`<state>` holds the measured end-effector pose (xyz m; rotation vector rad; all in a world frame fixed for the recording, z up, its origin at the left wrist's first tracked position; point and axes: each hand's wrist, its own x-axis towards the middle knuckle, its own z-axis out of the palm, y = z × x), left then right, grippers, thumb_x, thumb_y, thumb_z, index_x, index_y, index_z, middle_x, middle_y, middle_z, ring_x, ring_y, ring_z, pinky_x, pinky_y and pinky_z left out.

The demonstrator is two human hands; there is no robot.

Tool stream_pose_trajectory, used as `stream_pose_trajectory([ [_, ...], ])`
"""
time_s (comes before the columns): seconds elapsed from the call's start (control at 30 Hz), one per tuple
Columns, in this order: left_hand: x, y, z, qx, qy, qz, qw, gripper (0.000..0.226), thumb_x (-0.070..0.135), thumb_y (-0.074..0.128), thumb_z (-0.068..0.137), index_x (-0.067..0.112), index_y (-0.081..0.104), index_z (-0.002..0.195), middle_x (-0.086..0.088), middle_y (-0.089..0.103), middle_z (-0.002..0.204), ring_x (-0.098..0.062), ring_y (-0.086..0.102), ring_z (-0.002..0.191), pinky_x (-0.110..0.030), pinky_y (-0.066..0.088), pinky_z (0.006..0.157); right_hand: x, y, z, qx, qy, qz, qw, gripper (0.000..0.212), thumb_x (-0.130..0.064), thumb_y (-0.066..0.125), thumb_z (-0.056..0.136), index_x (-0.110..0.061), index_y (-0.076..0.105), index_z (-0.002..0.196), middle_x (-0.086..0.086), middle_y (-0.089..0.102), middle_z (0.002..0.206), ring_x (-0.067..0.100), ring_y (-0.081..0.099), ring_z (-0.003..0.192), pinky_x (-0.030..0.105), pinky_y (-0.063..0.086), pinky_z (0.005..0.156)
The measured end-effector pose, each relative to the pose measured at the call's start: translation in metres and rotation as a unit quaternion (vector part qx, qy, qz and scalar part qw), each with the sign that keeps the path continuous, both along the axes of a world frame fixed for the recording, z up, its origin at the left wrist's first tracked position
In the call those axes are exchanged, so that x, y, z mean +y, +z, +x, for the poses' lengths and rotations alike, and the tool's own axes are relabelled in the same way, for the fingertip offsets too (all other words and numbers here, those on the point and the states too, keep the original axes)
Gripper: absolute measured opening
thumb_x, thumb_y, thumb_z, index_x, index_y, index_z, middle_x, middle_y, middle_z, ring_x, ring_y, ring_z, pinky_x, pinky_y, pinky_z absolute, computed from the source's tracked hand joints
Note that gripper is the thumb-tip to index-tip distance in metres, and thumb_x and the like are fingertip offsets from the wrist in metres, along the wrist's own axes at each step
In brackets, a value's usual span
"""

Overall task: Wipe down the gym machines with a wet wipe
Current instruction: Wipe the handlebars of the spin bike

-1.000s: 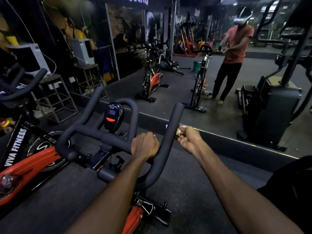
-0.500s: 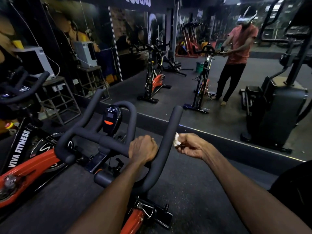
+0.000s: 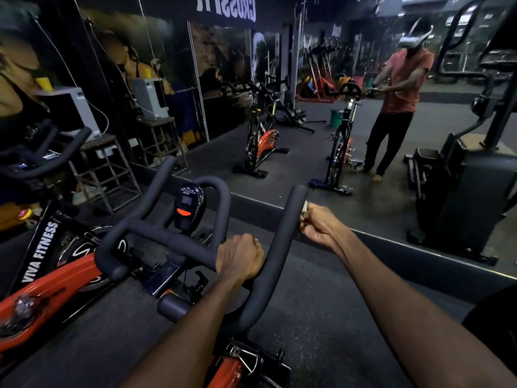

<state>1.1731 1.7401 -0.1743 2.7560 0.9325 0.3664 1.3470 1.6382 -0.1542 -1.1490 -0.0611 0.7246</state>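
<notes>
1. A wall mirror (image 3: 321,152) stands beyond both sets of fingers, reflecting the gym floor, two bikes and a person in a red shirt (image 3: 402,82) gripping a bike's handlebar.
2. A dark machine (image 3: 472,191) with a boxy housing stands well to the right of the right hand's fingers, at the mirror's edge.
3. The exercise bike (image 3: 64,278), orange-framed with "VIVA FITNESS" on a black part, stretches left and below the left hand's fingers.
4. Its black padded handlebar (image 3: 165,236) runs under the left fingers; its right horn (image 3: 282,239) rises between the two hands, with the right fingers just beside its upper part.
5. A second dark handlebar (image 3: 42,161) lies far left of the fingers, in front of a metal stand (image 3: 106,169) carrying a white box (image 3: 70,110).
6. The left hand (image 3: 240,259) grips the handlebar's crossbar, fingers curled tightly over the top, just left of the horn's base.
7. The right hand (image 3: 319,224) has its fingers curled, pinching the wet wipe against the horn's right side near its tip.
8. A small console (image 3: 188,205) with an orange button sits ahead and left of the left fingers, inside the centre loop.
9. The wet wipe (image 3: 303,210), a white scrap, shows only at the right fingertips, touching the horn.
</notes>
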Motion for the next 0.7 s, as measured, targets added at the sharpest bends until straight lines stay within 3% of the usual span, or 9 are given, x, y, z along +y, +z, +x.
stream_pose_trajectory([
  [0.07,0.0,0.0,0.0,0.002,-0.002,-0.001,1.0,0.037,0.033,0.037,0.099,0.012,0.066,0.108,-0.014,0.068,0.114,-0.032,0.063,0.106,-0.037,0.044,0.086,-0.007,-0.009,-0.003,-0.032,0.058,-0.04,0.997,0.044,0.018,0.025,0.085,-0.009,0.059,0.087,0.007,0.054,0.069,0.008,0.048,0.044,0.017,0.035,0.037],
  [0.2,0.0,0.001,-0.001,0.001,-0.003,-0.003,1.0,0.037,0.034,0.037,0.1,0.012,0.066,0.109,-0.013,0.068,0.114,-0.032,0.063,0.106,-0.037,0.044,0.085,0.002,0.012,0.014,0.013,-0.046,0.042,0.998,0.044,0.015,0.039,0.061,-0.009,0.065,0.088,0.004,0.055,0.07,0.005,0.046,0.04,0.014,0.033,0.037],
  [0.33,0.0,0.002,-0.002,0.002,-0.001,-0.007,1.0,0.037,0.034,0.037,0.099,0.012,0.066,0.109,-0.013,0.068,0.114,-0.032,0.063,0.107,-0.037,0.044,0.087,-0.002,0.013,0.015,-0.098,-0.043,-0.075,0.991,0.041,0.022,0.03,0.082,-0.007,0.059,0.076,0.008,0.046,0.065,0.006,0.039,0.039,0.016,0.028,0.034],
  [0.43,0.0,0.002,-0.002,-0.002,-0.004,-0.006,1.0,0.036,0.033,0.038,0.099,0.013,0.066,0.108,-0.013,0.068,0.114,-0.031,0.063,0.107,-0.036,0.044,0.086,-0.01,0.027,0.024,-0.218,-0.106,-0.084,0.966,0.036,0.015,0.043,0.09,-0.01,0.068,0.081,0.006,0.057,0.07,0.005,0.042,0.046,0.015,0.03,0.038],
  [0.5,0.0,0.001,-0.002,-0.004,-0.006,-0.009,1.0,0.036,0.034,0.038,0.098,0.013,0.066,0.108,-0.013,0.068,0.113,-0.032,0.063,0.107,-0.037,0.044,0.087,-0.012,0.04,0.025,-0.424,-0.104,-0.155,0.886,0.017,-0.003,0.059,0.095,-0.008,0.074,0.087,0.006,0.066,0.074,0.005,0.053,0.056,0.018,0.042,0.05],
  [0.57,0.001,-0.001,-0.002,-0.004,-0.004,-0.003,1.0,0.039,0.035,0.036,0.098,0.013,0.066,0.107,-0.013,0.068,0.113,-0.033,0.063,0.107,-0.038,0.045,0.087,-0.01,0.045,0.02,-0.64,-0.034,-0.273,0.718,0.019,-0.012,0.057,0.094,-0.01,0.076,0.091,0.01,0.07,0.08,0.018,0.061,0.076,0.029,0.047,0.067],
  [0.6,0.002,-0.002,-0.002,-0.004,-0.003,-0.001,1.0,0.04,0.036,0.035,0.098,0.013,0.066,0.107,-0.013,0.069,0.112,-0.033,0.063,0.107,-0.038,0.045,0.087,-0.009,0.047,0.016,-0.699,0.014,-0.322,0.638,0.02,-0.012,0.053,0.092,-0.012,0.073,0.09,0.011,0.065,0.08,0.026,0.058,0.082,0.035,0.047,0.072],
  [0.7,0.002,-0.004,-0.002,-0.009,-0.002,-0.005,1.0,0.04,0.036,0.034,0.099,0.013,0.066,0.109,-0.013,0.068,0.113,-0.033,0.062,0.108,-0.038,0.045,0.088,-0.009,0.06,0.004,-0.747,0.124,-0.392,0.522,0.014,-0.015,0.051,0.095,-0.008,0.064,0.096,0.005,0.042,0.087,0.035,0.055,0.085,0.042,0.047,0.079],
])
